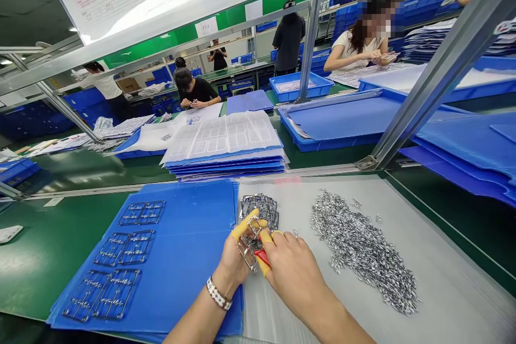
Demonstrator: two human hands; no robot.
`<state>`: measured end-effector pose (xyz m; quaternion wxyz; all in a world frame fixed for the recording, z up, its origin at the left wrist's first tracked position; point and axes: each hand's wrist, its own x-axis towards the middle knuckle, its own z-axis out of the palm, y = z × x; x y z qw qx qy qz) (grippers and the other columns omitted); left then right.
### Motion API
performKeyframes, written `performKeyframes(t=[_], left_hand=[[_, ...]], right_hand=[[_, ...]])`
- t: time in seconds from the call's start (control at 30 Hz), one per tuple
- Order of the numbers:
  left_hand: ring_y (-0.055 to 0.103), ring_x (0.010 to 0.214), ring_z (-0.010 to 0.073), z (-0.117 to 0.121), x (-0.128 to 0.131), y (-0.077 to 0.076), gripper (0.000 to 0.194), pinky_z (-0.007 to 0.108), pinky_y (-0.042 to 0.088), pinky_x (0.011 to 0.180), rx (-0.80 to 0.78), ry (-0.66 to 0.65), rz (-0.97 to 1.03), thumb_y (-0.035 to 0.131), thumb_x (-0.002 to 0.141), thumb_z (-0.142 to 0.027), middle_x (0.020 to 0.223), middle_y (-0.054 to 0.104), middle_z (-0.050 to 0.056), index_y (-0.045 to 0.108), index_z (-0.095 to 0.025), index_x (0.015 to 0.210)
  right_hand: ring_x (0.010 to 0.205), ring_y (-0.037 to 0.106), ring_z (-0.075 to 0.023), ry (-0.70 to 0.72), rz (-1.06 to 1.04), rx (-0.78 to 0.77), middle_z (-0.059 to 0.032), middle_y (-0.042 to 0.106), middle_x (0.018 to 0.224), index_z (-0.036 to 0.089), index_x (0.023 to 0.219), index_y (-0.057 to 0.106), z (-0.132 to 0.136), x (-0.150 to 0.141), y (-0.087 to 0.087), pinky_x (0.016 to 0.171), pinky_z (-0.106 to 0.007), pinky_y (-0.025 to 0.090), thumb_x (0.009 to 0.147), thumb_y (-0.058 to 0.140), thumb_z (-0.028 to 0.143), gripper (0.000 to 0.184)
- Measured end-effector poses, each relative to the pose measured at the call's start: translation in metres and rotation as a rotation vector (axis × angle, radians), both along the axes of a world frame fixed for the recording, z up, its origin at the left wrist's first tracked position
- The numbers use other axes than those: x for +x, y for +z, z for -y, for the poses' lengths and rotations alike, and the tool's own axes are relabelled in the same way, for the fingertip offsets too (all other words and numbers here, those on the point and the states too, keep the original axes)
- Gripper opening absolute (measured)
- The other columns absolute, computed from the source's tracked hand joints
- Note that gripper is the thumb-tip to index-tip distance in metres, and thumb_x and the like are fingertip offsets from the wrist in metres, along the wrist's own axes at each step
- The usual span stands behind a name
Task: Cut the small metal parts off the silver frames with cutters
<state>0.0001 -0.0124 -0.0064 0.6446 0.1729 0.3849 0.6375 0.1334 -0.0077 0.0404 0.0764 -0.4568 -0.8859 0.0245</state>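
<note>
In the head view my left hand (234, 253), with yellow covers on its fingers, is closed on a small metal frame (246, 256). My right hand (296, 271), also with yellow finger covers, grips a tool with a red handle (263, 257) against that frame. The tool's tip is hidden. Behind my hands lies a pile of dark metal frames (268, 207). To the right a long heap of small silver metal pieces (358, 242) covers part of the pale plastic sheet (427, 236). Several frames with lettering inside (119, 293) lie in pairs on the blue sheet (189, 263) at left.
A stack of blue sheets and clear trays (226, 137) stands beyond the front bench. Blue trays (334, 123) are at the back right, behind a slanting metal post (435, 64). Other people sit and stand at benches farther off. A white object (10, 233) lies at far left.
</note>
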Motion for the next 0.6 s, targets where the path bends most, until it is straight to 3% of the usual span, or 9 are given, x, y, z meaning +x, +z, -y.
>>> performKeyframes(t=[0.23, 0.6], left_hand=[[0.063, 0.081, 0.0183, 0.002, -0.001, 0.005, 0.039, 0.028, 0.050, 0.063, -0.051, -0.124, 0.207, 0.053, 0.088, -0.034, 0.106, 0.070, 0.010, 0.063, -0.016, 0.121], [0.063, 0.087, 0.0184, 0.002, 0.005, 0.005, 0.036, 0.027, 0.051, 0.064, -0.065, -0.087, 0.143, 0.051, 0.090, -0.030, 0.108, 0.070, 0.010, 0.065, -0.016, 0.119]], right_hand=[[0.089, 0.059, -0.0256, -0.079, -0.038, 0.003, -0.0068, 0.067, 0.093, 0.021, 0.112, 0.063, -0.013, 0.016, -0.003, 0.074, -0.038, 0.038, 0.083, 0.060, 0.026, 0.029], [0.091, 0.059, -0.0254, -0.095, -0.042, -0.031, -0.0074, 0.067, 0.095, 0.021, 0.105, 0.065, -0.019, 0.015, -0.005, 0.075, -0.036, 0.035, 0.084, 0.059, 0.027, 0.023]])
